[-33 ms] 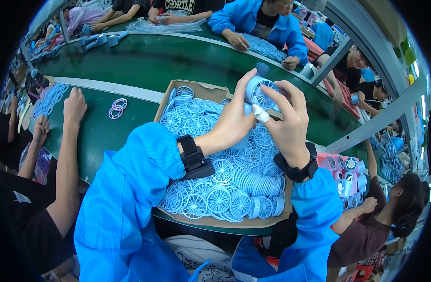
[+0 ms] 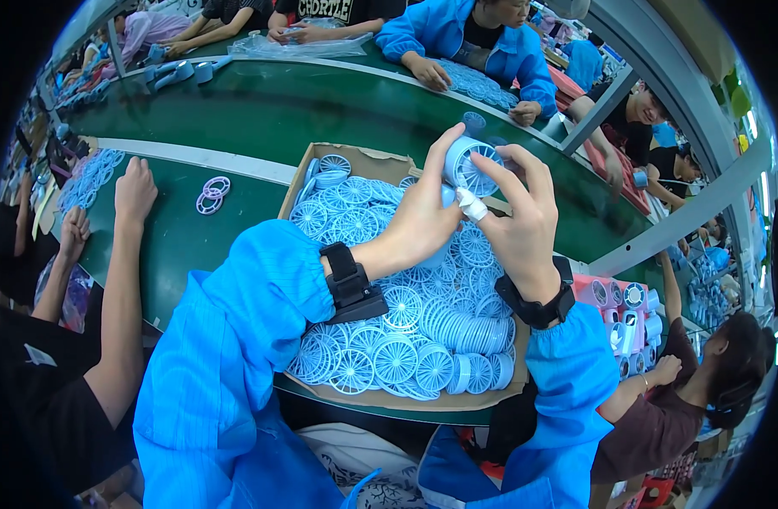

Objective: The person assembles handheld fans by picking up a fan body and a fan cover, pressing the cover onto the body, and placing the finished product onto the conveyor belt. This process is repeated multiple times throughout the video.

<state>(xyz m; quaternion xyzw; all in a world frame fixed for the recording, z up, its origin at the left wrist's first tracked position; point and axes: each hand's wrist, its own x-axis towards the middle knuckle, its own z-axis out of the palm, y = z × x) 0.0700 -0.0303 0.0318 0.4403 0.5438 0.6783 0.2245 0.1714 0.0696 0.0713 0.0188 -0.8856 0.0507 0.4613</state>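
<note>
Above the far right part of a cardboard box, my left hand (image 2: 418,225) grips a light-blue round fan housing (image 2: 463,172) with a spoked grille on its face. My right hand (image 2: 524,222) has its thumb, wrapped in white tape, and its fingers against the grille and rim of that housing. Part of the housing is hidden behind my fingers. Below both hands, the cardboard box (image 2: 373,156) is filled with many light-blue spoked grilles (image 2: 395,360), some loose and some stacked in rows.
Two pink-purple rings (image 2: 211,196) lie on the green table (image 2: 228,246) left of the box. A co-worker's bare arm (image 2: 122,280) is close at left. A pink tray (image 2: 601,293) of fan parts stands at right by another person. A metal post (image 2: 685,216) slants across the right.
</note>
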